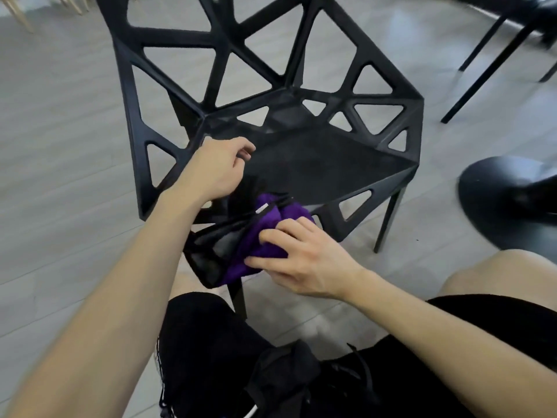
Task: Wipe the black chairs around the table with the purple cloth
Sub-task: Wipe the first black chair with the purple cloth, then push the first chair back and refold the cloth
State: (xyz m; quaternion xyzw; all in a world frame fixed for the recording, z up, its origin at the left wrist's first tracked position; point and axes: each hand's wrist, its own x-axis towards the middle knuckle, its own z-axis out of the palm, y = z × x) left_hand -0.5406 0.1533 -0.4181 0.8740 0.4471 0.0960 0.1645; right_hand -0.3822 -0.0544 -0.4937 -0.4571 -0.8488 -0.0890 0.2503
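A black chair point(316, 164) with a lattice of triangular openings stands in front of me on the grey floor. The purple cloth point(262, 233) is bunched over the chair's near front corner, which looks blurred. My right hand point(304, 254) grips the cloth, its fingers curled over it against that corner. Over the seat's left edge my left hand point(217, 170) hovers with loosely curled fingers, and I see nothing in them.
A round black table base point(497, 203) sits on the floor at right. Legs of another black chair point(494, 46) show at top right, and pale wooden legs point(18, 13) at top left. My knees and black shorts point(217, 342) fill the bottom.
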